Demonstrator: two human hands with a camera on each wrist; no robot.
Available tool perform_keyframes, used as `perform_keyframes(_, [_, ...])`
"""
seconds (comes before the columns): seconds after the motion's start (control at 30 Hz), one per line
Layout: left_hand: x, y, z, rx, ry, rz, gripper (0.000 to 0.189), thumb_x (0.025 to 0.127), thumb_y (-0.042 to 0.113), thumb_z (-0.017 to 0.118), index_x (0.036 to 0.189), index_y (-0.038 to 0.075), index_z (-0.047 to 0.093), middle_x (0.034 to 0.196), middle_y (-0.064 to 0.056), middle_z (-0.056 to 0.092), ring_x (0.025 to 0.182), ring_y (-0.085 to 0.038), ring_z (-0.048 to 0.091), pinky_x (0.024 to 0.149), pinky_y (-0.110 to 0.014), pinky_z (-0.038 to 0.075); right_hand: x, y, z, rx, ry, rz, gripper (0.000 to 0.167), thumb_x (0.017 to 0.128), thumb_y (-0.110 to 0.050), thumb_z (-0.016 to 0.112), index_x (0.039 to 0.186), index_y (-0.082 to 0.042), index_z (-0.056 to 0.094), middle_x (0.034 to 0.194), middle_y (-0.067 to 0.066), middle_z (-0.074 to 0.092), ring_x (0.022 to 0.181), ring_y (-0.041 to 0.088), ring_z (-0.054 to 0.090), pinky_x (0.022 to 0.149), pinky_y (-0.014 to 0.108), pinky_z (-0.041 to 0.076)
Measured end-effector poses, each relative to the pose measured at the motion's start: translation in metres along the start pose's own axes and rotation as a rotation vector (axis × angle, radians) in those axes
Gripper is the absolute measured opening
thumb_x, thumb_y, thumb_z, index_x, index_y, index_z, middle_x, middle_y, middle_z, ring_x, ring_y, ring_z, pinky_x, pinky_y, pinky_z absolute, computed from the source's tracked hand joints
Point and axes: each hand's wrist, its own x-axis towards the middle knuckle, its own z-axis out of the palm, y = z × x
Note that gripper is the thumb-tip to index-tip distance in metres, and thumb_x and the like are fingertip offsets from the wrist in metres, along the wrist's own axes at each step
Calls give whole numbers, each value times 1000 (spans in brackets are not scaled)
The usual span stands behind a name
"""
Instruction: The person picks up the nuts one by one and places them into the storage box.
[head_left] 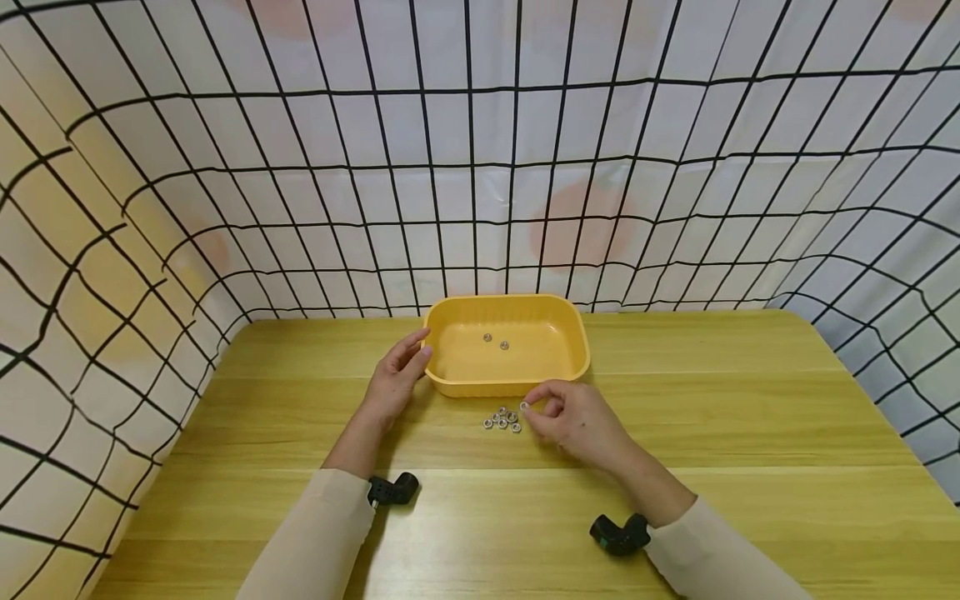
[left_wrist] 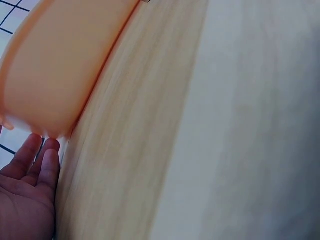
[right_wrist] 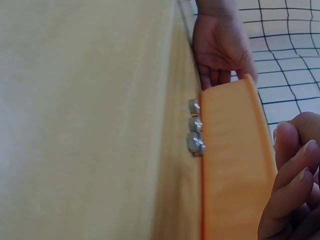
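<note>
A yellow plastic basin (head_left: 506, 389) stands on the table with two small metal nuts (head_left: 504, 345) lying inside. My left hand (head_left: 395, 379) rests against the basin's left end, its fingers (left_wrist: 48, 167) fairly straight on the outer wall and the thumb by the rim. Just in front of the basin, my right hand (head_left: 577, 421) pinches one nut (head_left: 524, 406) between thumb and index finger. Left of those fingertips lies a small cluster of several nuts (head_left: 502, 423); the right wrist view catches some nuts (right_wrist: 195, 142) beside the basin wall. That view does not show the pinched nut.
The wooden table (head_left: 480, 517) spreads around the basin. Black wire grid (head_left: 495, 167) panels rise behind it and at both sides, with a patterned white cloth beyond. Each wrist carries a black camera (head_left: 393, 489).
</note>
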Motion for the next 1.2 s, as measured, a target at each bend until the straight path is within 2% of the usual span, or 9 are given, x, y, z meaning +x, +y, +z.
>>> perform_keyframes(0.17, [0, 0, 0, 8, 1, 13, 45, 106, 29, 58, 150, 20, 52, 152, -18, 50, 141, -30, 49, 116, -49, 45, 3, -6, -10, -17, 20, -17, 13, 92, -22, 76, 102, -15, 71, 68, 0, 63, 51, 14, 49, 44, 20, 34])
perform_keyframes(0.33, [-1, 0, 0, 18, 2, 8, 45, 105, 32, 59, 149, 23, 53, 153, -16, 51, 142, -29, 47, 116, -49, 45, 10, -11, -19, -47, 46, -26, 15, 93, -25, 76, 103, -15, 70, 67, 0, 62, 52, 14, 50, 45, 21, 34])
perform_keyframes(0.57, [0, -1, -1, 10, -1, 7, 46, 105, 31, 59, 150, 21, 52, 153, -17, 50, 142, -30, 47, 117, -49, 45, 23, -16, -26, -81, 74, -20, 17, 94, -27, 74, 104, -14, 70, 70, 7, 65, 53, 17, 52, 46, 24, 38])
perform_keyframes(0.73, [0, -2, -1, 9, -2, 4, 47, 105, 32, 59, 150, 21, 52, 153, -16, 51, 142, -29, 47, 117, -49, 44, 34, -16, -27, -86, 104, -34, 17, 94, -28, 74, 104, -15, 71, 69, 4, 66, 55, 18, 52, 47, 24, 38])
perform_keyframes(0.87, [1, -2, -1, 1, -3, -5, 46, 104, 34, 60, 149, 23, 53, 153, -16, 51, 143, -29, 46, 117, -48, 44, 44, -21, -26, -84, 128, -46, 18, 94, -30, 74, 105, -16, 70, 73, 7, 71, 54, 18, 52, 46, 23, 37])
perform_keyframes(1.2, [0, 0, -1, 8, -2, 0, 46, 105, 33, 59, 149, 22, 53, 153, -16, 50, 143, -30, 47, 117, -49, 45, 66, -26, -19, -114, 125, -24, 22, 96, -33, 72, 107, -14, 70, 80, 10, 74, 52, 15, 52, 45, 22, 36])
